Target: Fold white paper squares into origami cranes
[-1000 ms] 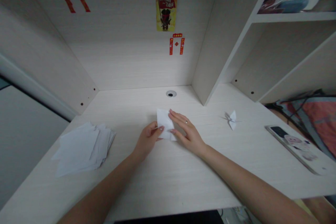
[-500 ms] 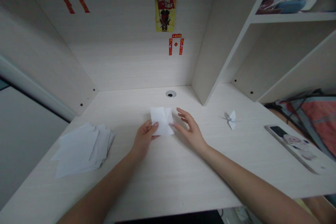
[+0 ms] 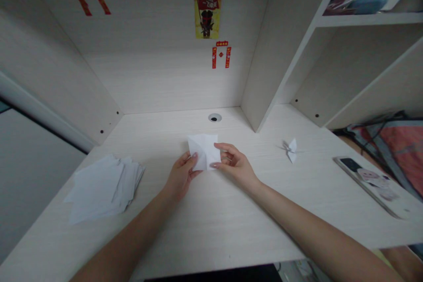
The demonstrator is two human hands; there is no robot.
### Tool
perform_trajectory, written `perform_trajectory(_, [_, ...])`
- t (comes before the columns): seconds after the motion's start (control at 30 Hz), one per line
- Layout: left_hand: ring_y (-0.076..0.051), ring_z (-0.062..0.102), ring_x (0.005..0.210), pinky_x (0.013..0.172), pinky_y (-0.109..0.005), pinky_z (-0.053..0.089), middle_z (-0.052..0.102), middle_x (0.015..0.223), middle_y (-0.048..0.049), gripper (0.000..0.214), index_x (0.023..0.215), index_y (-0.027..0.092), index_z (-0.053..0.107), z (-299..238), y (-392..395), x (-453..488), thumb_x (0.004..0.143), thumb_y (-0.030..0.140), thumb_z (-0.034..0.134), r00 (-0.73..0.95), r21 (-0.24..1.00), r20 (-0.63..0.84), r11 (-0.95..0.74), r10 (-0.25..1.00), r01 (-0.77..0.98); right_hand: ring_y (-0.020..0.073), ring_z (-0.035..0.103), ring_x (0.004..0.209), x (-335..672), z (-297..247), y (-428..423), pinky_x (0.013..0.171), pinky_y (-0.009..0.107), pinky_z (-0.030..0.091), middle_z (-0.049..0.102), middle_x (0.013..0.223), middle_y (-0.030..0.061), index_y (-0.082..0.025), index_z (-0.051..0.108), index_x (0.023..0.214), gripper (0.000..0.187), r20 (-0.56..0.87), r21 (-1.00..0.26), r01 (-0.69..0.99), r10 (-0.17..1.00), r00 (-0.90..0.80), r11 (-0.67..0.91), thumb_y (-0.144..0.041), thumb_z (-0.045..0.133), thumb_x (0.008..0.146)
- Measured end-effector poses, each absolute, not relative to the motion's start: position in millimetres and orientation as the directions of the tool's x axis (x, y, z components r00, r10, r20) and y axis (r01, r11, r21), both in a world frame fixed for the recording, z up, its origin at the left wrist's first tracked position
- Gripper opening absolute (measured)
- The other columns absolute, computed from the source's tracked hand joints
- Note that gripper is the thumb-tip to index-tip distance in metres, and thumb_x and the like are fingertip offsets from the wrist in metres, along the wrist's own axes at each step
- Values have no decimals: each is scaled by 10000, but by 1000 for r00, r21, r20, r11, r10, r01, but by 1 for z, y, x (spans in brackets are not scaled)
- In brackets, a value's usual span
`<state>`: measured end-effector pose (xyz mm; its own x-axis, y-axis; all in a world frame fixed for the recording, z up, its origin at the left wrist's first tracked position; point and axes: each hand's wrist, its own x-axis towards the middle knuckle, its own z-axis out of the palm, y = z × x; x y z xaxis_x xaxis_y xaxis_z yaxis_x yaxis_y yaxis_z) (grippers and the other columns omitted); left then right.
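A small folded sheet of white paper [image 3: 204,150] is held just above the desk, with a crease running down its middle. My left hand [image 3: 181,172] pinches its lower left side, thumb on top and fingers beneath. On the right edge, my right hand [image 3: 236,163] has its thumb at the lower corner and its index finger higher up, the other fingers curled in. To the right, a folded white paper crane [image 3: 291,150] rests on the desk. A loose stack of white paper sheets [image 3: 102,189] lies to the left.
A phone in a patterned case [image 3: 370,187] lies on the desk [image 3: 205,224] at the right, near a red and grey cloth [image 3: 393,145]. A round cable hole [image 3: 215,117] is at the back. An upright shelf panel [image 3: 264,92] stands at the back right.
My right hand has moved left and closed onto the paper's right edge. The diagonal fold lines now show on the paper's left half instead of its right. My left hand keeps its hold.
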<state>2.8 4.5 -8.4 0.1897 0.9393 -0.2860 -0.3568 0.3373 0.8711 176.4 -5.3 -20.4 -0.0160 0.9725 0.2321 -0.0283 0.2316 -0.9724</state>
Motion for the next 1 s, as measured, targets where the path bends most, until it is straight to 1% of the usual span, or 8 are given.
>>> perform_trajectory(0.07, [-179,634,827,702,-276,513,669,993,-86,381,1036,166,608,-7,4,3,707,346,674,187,873,-284,335,940,-356,122,561,720,177,-21,-5,632,259,499,539,1151,68,-259,644,1030,488,241,-970,-26,971,1,241,-332,785,568])
perform_trajectory(0.1, [-183,633,836,700,-276,512,666,1004,-90,389,1043,163,603,-7,4,3,707,348,673,187,874,-280,331,942,-357,117,553,703,177,-21,-5,625,255,491,555,1120,62,-258,644,1029,489,226,-973,-42,974,-5,226,-328,787,566])
perform_trajectory(0.17, [-189,632,854,708,-281,512,661,1026,-93,412,1072,167,587,-6,3,3,712,350,668,185,879,-263,314,947,-359,112,540,642,177,-20,-5,603,252,477,617,932,35,-246,638,1035,491,183,-980,-79,983,-16,182,-328,784,573])
perform_trajectory(0.27, [-191,634,868,722,-293,514,657,1051,-75,463,1140,204,544,-4,1,3,717,352,663,168,892,-233,279,958,-356,123,543,597,176,-18,-6,605,267,469,622,698,-10,-228,638,1026,477,114,-983,-153,993,-42,106,-330,778,582])
perform_trajectory(0.47, [-178,633,874,652,-237,503,626,1122,-46,516,1227,271,460,-4,1,5,748,356,630,109,903,-210,236,972,-358,139,554,617,174,-19,-7,612,283,459,641,700,-7,-238,667,1004,437,99,-982,-163,995,-11,96,-325,773,590])
perform_trajectory(0.63, [-164,642,820,647,-236,507,639,1080,-59,484,1189,246,503,-5,1,5,734,325,647,109,876,-237,261,965,-406,96,451,509,176,-21,-6,551,252,402,508,513,-61,-216,678,998,428,109,-981,-157,994,22,111,-306,776,590])
perform_trajectory(0.8, [-186,640,846,676,-264,511,647,1071,-80,459,1155,219,539,-5,0,4,722,299,666,163,873,-190,242,968,-422,87,409,496,177,-20,-5,516,237,362,492,528,-57,-215,676,1000,427,108,-978,-177,993,41,114,-295,773,592])
perform_trajectory(1.0, [-182,651,797,673,-272,508,669,1017,-78,451,1155,213,534,-5,0,4,730,300,659,185,881,-178,240,966,-407,67,413,493,176,-20,-5,523,225,384,530,613,-51,-231,660,1019,454,129,-973,-188,991,27,131,-254,783,583])
